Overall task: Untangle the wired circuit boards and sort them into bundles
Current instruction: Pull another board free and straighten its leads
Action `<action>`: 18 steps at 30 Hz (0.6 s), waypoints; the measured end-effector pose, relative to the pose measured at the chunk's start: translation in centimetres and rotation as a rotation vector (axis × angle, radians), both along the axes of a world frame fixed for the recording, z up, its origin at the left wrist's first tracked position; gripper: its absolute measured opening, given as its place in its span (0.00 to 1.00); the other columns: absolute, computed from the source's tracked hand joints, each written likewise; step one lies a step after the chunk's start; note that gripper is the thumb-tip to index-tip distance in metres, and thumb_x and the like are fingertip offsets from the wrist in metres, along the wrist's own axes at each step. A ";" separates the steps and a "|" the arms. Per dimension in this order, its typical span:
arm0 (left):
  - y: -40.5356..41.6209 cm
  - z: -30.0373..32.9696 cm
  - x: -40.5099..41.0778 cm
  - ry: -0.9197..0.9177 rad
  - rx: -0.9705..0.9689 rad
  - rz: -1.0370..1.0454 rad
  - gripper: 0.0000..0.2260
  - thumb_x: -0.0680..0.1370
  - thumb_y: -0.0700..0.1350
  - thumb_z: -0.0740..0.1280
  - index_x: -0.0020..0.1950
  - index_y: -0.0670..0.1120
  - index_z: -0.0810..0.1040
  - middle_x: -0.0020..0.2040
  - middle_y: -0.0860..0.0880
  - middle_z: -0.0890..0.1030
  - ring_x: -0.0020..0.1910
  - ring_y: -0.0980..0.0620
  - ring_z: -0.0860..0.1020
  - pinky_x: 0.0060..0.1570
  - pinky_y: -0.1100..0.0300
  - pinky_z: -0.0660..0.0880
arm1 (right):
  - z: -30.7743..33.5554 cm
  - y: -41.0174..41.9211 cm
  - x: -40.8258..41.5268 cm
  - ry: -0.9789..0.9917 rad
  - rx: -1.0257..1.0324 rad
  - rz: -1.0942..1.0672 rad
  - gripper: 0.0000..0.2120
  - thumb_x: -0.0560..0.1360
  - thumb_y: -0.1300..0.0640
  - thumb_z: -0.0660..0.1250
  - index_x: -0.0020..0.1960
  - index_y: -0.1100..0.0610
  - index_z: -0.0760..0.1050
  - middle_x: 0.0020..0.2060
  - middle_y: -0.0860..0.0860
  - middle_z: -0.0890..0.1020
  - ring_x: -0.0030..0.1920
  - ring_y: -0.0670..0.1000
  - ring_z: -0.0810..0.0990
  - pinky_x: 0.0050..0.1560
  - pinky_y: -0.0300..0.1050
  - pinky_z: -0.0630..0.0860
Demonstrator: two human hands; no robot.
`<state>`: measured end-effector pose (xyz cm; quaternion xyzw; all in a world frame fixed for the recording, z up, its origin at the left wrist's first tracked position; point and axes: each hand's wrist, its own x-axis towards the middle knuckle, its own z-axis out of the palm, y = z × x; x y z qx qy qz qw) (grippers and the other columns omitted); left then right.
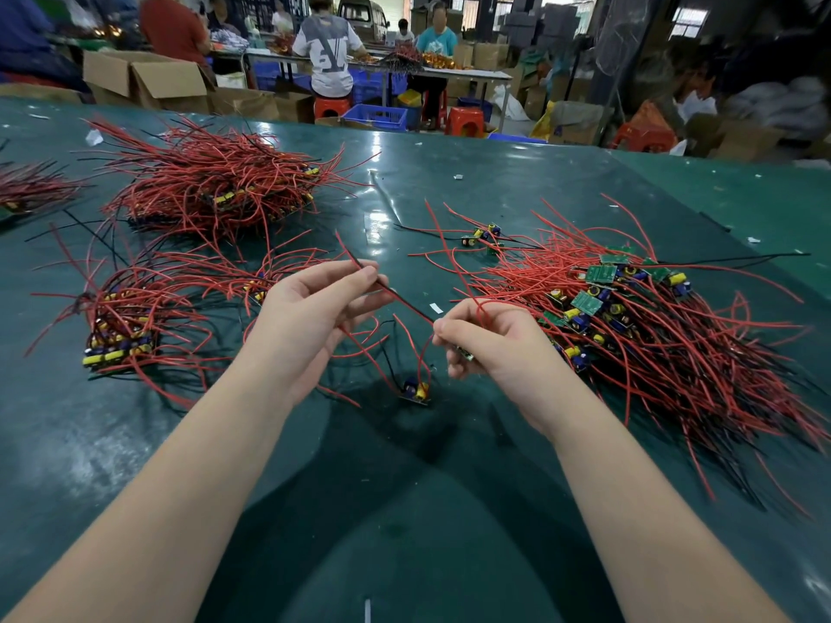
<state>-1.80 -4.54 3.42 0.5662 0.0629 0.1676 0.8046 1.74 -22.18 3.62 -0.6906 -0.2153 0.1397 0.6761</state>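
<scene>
Left hand (310, 308): red wire (395, 294) pinched, frame centre. Right hand (490, 339): wires and small circuit board (465, 353) gripped. Tangled pile (629, 317) located right on desk (112, 442); sorted bundles (130, 321) left.

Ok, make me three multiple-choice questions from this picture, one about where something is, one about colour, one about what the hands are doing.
1. Where is the loose pile with green boards showing?
A. right of the hands
B. left of the hands
C. on the floor

2. What colour are most wires?
A. blue
B. red
C. white

3. What is the left hand doing?
A. lying flat on the table
B. pinching a wire
C. holding a box

Answers: 1 A, the pile lies beside the right hand. 2 B, red dominates every pile. 3 B, thumb and fingers close on a wire running to the right hand.
</scene>
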 end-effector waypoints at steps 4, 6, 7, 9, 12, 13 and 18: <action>-0.2 0.1 0.4 0.023 -0.179 -0.044 0.02 0.72 0.37 0.69 0.43 0.41 0.79 0.37 0.47 0.84 0.36 0.53 0.84 0.58 0.53 0.76 | -0.1 -0.1 0.3 -0.036 0.001 -0.025 0.12 0.76 0.66 0.66 0.34 0.59 0.75 0.25 0.51 0.74 0.25 0.45 0.72 0.29 0.35 0.73; -0.3 0.1 0.4 0.021 -0.275 -0.075 0.05 0.70 0.38 0.69 0.44 0.41 0.78 0.36 0.47 0.84 0.34 0.54 0.83 0.54 0.55 0.79 | -0.1 -0.1 0.3 -0.048 0.007 -0.031 0.12 0.76 0.66 0.66 0.34 0.59 0.75 0.25 0.50 0.74 0.25 0.45 0.72 0.29 0.35 0.73; -0.3 0.0 0.4 0.019 -0.296 -0.078 0.05 0.70 0.38 0.69 0.44 0.42 0.78 0.36 0.47 0.84 0.34 0.53 0.83 0.52 0.56 0.80 | -0.1 -0.1 0.4 -0.054 0.010 -0.036 0.11 0.76 0.66 0.66 0.35 0.59 0.75 0.25 0.50 0.73 0.24 0.46 0.72 0.29 0.35 0.73; -0.3 0.1 0.4 0.022 -0.294 -0.066 0.02 0.74 0.37 0.67 0.44 0.43 0.77 0.37 0.46 0.84 0.35 0.52 0.84 0.51 0.56 0.80 | -0.2 0.0 0.4 -0.062 0.012 -0.047 0.11 0.76 0.66 0.66 0.35 0.59 0.75 0.24 0.50 0.73 0.24 0.45 0.72 0.29 0.35 0.73; -0.3 0.1 0.5 0.024 -0.249 -0.032 0.03 0.78 0.39 0.65 0.46 0.44 0.77 0.38 0.46 0.84 0.37 0.51 0.84 0.53 0.56 0.79 | -0.3 0.0 0.4 -0.059 0.013 -0.055 0.11 0.75 0.66 0.66 0.35 0.58 0.75 0.24 0.49 0.74 0.24 0.45 0.72 0.29 0.35 0.73; -0.2 0.0 0.5 0.014 -0.230 -0.021 0.04 0.79 0.39 0.64 0.46 0.44 0.77 0.39 0.47 0.84 0.38 0.51 0.84 0.54 0.56 0.79 | -0.3 0.0 0.4 -0.057 0.014 -0.053 0.11 0.75 0.66 0.66 0.35 0.58 0.75 0.25 0.50 0.74 0.25 0.45 0.72 0.29 0.35 0.73; 0.0 -0.1 0.5 -0.032 -0.203 0.051 0.06 0.77 0.34 0.65 0.47 0.43 0.79 0.41 0.50 0.83 0.40 0.51 0.84 0.54 0.60 0.78 | -0.2 -0.1 0.2 -0.049 0.027 -0.026 0.12 0.75 0.66 0.66 0.34 0.58 0.75 0.29 0.55 0.74 0.26 0.45 0.73 0.30 0.36 0.74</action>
